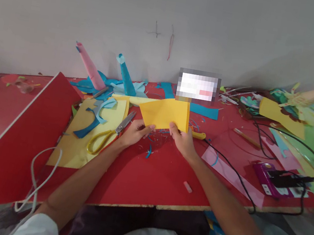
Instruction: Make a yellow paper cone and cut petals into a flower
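Both of my hands hold a yellow sheet [164, 112] up over the red table, and it looks folded or layered at its right edge. My left hand [136, 132] pinches its lower left corner between thumb and fingers. At the lower right, my right hand [182, 137] grips it with the thumb in front and the fingers hidden behind. Close beside my left hand lie scissors [102, 138] with yellow handles, blades pointing away. A yellow-handled tool [198, 135] with a black cord lies just past my right hand, partly hidden.
Pale yellow sheets [71, 151] and blue scraps [85, 129] lie left, by an upright red board [26, 143]. A pink cone [91, 68] and a blue cone [126, 76] stand behind. Right are a pink strip [234, 176], a purple power strip [266, 184] and black cables [233, 166].
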`<move>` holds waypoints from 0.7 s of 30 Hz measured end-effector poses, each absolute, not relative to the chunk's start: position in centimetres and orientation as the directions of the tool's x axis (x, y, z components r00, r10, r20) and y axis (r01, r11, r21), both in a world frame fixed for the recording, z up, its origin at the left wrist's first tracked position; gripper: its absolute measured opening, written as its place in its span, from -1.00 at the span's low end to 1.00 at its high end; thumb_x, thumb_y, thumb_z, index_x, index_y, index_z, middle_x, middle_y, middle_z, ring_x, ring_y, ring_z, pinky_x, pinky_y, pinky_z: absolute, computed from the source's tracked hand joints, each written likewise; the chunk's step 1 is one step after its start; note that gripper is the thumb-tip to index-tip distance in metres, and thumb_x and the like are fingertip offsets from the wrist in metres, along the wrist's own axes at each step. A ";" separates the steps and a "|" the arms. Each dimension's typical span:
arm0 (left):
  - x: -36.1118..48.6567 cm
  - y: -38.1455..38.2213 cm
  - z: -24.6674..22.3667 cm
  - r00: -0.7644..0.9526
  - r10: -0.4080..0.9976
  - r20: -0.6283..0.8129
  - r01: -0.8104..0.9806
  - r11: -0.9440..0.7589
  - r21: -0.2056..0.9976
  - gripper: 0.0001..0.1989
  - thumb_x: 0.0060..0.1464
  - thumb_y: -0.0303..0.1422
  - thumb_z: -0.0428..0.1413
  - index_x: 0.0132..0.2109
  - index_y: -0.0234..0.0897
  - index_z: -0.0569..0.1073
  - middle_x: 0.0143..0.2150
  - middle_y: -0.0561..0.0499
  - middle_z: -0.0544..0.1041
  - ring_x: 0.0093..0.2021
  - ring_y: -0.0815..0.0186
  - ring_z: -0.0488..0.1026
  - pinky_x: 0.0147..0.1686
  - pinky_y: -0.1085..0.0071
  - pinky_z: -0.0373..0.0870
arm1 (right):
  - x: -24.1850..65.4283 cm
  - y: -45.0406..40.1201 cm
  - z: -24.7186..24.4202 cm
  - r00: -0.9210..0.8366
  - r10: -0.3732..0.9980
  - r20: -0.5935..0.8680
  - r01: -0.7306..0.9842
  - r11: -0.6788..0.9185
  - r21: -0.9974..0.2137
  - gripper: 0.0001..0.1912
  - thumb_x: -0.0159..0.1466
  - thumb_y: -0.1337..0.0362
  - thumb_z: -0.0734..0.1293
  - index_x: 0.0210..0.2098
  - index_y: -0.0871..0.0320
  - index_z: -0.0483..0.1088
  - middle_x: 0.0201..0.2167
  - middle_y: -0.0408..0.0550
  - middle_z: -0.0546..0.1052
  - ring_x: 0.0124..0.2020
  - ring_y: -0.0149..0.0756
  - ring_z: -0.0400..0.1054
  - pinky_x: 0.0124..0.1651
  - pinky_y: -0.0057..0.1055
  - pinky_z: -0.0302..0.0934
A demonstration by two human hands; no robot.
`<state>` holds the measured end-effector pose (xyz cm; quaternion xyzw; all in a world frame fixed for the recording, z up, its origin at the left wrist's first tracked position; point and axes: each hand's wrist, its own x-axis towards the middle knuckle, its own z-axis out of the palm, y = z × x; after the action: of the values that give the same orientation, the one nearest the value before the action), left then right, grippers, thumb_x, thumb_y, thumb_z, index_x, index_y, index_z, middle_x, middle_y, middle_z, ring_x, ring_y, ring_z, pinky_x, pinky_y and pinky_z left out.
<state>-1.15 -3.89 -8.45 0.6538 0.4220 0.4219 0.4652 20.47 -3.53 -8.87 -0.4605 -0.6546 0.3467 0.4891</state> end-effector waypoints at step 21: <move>-1.6 -3.4 -9.3 0.037 0.987 0.159 0.056 -0.161 0.985 -0.41 0.11 0.21 0.28 -0.41 -0.27 0.44 -0.68 0.19 0.23 -0.68 0.50 0.12 -0.64 0.48 0.02 | 22.8 -2.2 -8.4 -0.198 0.889 0.413 0.482 0.455 -0.749 -0.30 0.48 -0.30 0.11 -0.50 0.05 0.44 -0.58 -0.07 0.47 -0.48 -0.20 0.42 -0.27 -0.30 0.21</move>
<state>-1.59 -3.37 -9.27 0.5610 0.4644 0.5155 0.4514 22.85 -2.21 -8.41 -0.4653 -0.7368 0.2367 0.4296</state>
